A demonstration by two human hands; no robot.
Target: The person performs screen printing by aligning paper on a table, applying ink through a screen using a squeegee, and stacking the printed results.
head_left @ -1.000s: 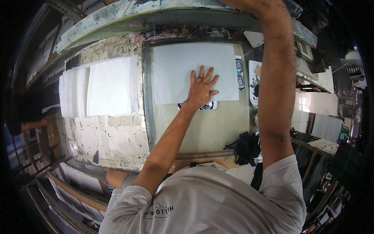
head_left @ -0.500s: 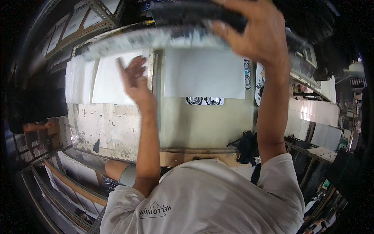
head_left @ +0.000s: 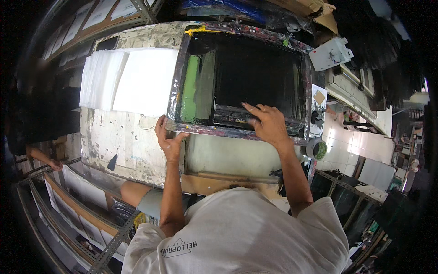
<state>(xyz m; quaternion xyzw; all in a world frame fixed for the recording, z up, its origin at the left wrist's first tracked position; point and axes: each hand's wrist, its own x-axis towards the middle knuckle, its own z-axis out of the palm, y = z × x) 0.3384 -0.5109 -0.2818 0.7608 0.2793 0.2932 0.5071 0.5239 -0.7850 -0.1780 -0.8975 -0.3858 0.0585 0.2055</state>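
A screen printing frame lies flat on the table, its mesh dark with black ink and a green strip along its left side. My left hand grips the frame's near left corner, thumb along the front bar and fingers at the side. Inside the frame, close to the front bar, rests a long ink-covered squeegee. My right hand holds the squeegee's right part, with fingers over the far side and thumb on the near side. Whatever lies beneath the mesh is hidden.
White sheets lie left of the frame on the paint-spattered table. A white plastic container stands beyond the right corner, and a round tub by the near right one. Another person's hand touches a rack at the left.
The raised frame has come down flat over the white sheet on the table. My left hand has taken its corner, and my right hand has moved down toward me onto the squeegee.
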